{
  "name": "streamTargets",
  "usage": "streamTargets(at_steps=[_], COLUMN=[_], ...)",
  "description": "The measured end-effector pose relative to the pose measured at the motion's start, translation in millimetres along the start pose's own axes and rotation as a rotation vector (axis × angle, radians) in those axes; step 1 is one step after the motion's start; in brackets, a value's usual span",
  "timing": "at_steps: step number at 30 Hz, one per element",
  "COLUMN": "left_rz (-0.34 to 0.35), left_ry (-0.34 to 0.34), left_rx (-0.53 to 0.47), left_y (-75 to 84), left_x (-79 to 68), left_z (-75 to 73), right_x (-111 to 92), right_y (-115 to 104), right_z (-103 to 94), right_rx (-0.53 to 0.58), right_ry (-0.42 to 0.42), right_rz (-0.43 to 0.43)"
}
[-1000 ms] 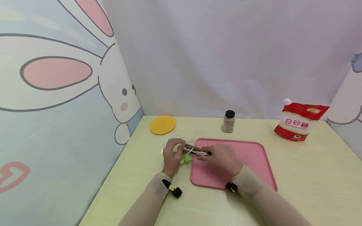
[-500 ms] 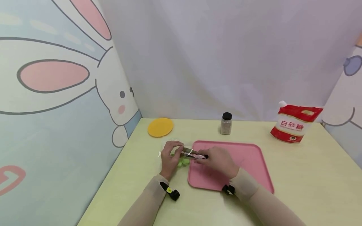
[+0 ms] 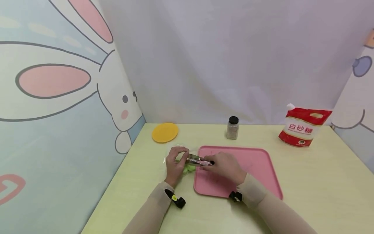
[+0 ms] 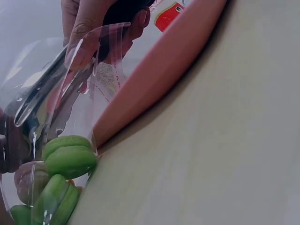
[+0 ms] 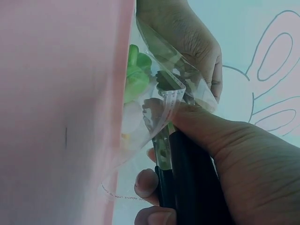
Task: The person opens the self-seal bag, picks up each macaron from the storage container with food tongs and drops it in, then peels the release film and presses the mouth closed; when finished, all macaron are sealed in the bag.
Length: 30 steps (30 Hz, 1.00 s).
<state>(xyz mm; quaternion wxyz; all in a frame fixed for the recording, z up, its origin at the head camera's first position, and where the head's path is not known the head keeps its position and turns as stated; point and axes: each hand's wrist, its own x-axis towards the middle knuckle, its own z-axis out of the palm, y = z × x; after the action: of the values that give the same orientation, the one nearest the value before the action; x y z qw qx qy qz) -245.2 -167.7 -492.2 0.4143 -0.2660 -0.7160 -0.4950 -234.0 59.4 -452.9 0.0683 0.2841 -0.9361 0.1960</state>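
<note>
My left hand (image 3: 174, 165) pinches the upper edge of a clear plastic bag (image 5: 171, 105) between thumb and fingers. In my right hand (image 3: 228, 165) are tongs (image 5: 194, 173) with black handles and scalloped metal ends. The metal ends reach in at the bag's mouth, beside its printed strip. Green macarons (image 4: 70, 157) lie low in the bag, with a brownish-pink macaron (image 4: 30, 180) among them in the left wrist view. Whether the tongs touch any macaron cannot be told. The bag stands at the left edge of a pink tray (image 3: 254, 159), and the right hand is over that tray.
A yellow plate (image 3: 165, 132) lies at the back left of the table (image 3: 128, 195). Behind the tray stands a jar (image 3: 232, 128) with a black lid. A red and white sugar pouch (image 3: 304, 126) stands at the back right, near the wall (image 3: 204, 65).
The head view has shifted a little, so everything sits slightly further left and lower. Both hands keep their hold on the bag and the tongs, with hardly any movement.
</note>
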Motion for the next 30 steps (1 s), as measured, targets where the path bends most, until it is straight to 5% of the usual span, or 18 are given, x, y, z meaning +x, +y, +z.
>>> streamTargets(at_steps=[6, 18, 30], left_rz=[0.009, -0.048, 0.004], left_ry=[-0.007, -0.035, -0.01], left_rx=[0.001, 0.014, -0.003], left_y=[-14.8, -13.8, -15.2], left_x=[-3.0, -7.3, -3.9], left_z=[1.3, -2.3, 0.6], right_x=[2, 1, -7], right_y=[0, 0, 7], right_z=[-1.8, 0.0, -19.2], right_rx=[-0.005, 0.01, 0.004], right_ry=[-0.003, -0.017, -0.047], right_rz=[-0.004, -0.011, 0.027])
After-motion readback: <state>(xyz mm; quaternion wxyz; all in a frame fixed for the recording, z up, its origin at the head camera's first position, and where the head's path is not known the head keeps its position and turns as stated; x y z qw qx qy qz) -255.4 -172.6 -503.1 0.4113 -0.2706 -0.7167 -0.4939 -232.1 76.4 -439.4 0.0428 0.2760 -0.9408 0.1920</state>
